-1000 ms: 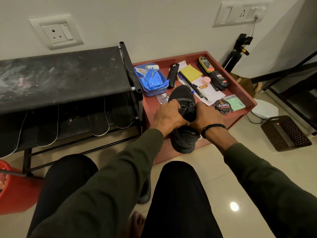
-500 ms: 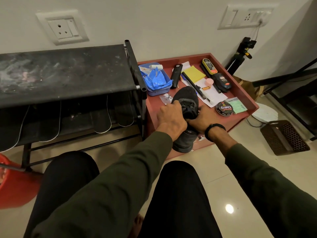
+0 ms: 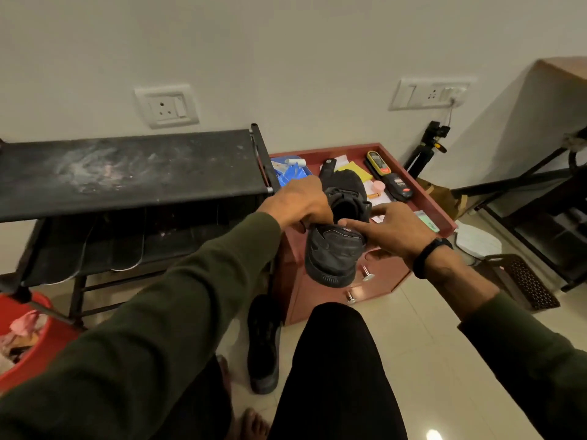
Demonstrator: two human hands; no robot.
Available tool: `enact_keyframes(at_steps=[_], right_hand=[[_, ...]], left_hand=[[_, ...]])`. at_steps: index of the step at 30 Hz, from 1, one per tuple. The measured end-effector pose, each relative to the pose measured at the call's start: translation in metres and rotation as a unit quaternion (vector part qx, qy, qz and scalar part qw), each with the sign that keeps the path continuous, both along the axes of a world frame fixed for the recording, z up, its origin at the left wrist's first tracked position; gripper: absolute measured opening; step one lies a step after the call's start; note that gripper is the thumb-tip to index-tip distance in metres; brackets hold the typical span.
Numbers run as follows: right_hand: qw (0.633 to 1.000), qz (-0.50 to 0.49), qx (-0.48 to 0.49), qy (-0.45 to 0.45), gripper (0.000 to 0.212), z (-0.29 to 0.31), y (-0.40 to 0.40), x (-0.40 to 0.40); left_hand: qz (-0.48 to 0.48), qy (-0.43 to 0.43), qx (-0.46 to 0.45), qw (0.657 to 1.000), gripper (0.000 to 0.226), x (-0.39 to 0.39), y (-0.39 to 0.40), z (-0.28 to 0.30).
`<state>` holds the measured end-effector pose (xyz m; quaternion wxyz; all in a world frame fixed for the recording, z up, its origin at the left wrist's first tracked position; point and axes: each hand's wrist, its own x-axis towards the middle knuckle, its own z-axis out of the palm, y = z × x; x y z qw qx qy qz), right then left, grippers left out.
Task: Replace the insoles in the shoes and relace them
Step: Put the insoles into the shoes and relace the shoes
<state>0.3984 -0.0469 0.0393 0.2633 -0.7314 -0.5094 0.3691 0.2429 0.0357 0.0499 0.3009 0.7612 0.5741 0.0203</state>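
I hold a black shoe (image 3: 335,252) in the air in front of the red cabinet (image 3: 381,274), heel toward me, opening facing up. My left hand (image 3: 300,204) grips the shoe's left collar. My right hand (image 3: 390,228) holds its right side, forefinger laid across the heel collar. A second black shoe (image 3: 263,341) stands on the floor between my legs. Several dark insoles (image 3: 124,246) with pale edges hang under the black rack's top.
The black shoe rack (image 3: 127,169) stands at left, a red bucket (image 3: 35,347) beneath its corner. The cabinet top holds a blue tub (image 3: 287,173), papers, pens and small devices (image 3: 378,163). A tripod (image 3: 425,150) and brown basket (image 3: 521,281) are at right.
The view tilted up and the shoe came off the cabinet edge toward me. My hands shifted from the tongue area to the collar, leaving the opening uncovered.
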Motion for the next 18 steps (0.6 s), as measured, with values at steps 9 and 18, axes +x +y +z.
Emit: enact_keyframes(at_steps=[9,18], right_hand=[[0.979,0.178,-0.037,-0.089,0.024,0.024,-0.053,-0.081],[0.944,0.282,-0.102,-0.136,0.024,-0.048,-0.042,-0.155]], left_hand=[[0.041,0.108,0.027,0.993,0.025,-0.095,-0.095,0.026],[0.067,0.264,0.058,0.960,0.041,-0.138,-0.126,-0.054]])
